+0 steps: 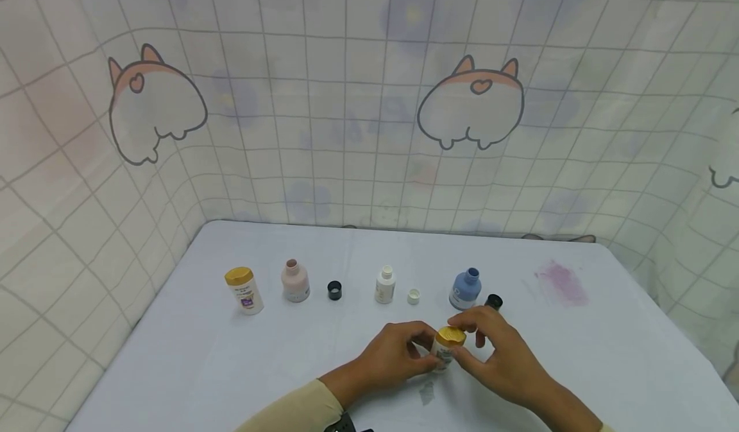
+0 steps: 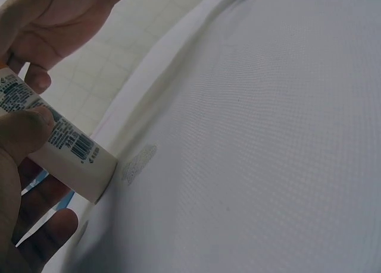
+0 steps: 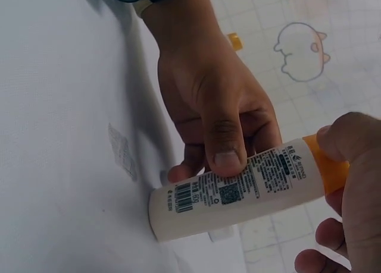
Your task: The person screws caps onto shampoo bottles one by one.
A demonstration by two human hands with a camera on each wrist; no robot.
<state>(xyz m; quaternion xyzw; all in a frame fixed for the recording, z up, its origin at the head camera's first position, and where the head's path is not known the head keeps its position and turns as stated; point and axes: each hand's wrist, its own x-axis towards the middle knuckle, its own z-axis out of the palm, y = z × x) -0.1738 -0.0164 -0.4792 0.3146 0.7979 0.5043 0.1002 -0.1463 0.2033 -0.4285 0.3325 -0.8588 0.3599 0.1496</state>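
In front of me on the table, a small white bottle (image 1: 443,353) with printed labels and a barcode stands between both hands. My left hand (image 1: 392,358) grips its body, the thumb (image 2: 27,130) lying across the label. On the yellow cap (image 1: 451,336) my right hand (image 1: 505,358) has its fingertips, pinching it from the side in the right wrist view. The bottle's base (image 3: 156,216) is right at the tabletop. Just beyond the right hand lies a black cap (image 1: 493,301), beside an uncapped blue bottle (image 1: 465,291).
Along the back of the white table (image 1: 173,368) stand a yellow-capped white bottle (image 1: 245,293), an uncapped pink bottle (image 1: 296,282) with a black cap (image 1: 334,291), and a small uncapped white bottle (image 1: 385,287) near a white cap (image 1: 413,296). A purple stain (image 1: 561,283) marks the right side.
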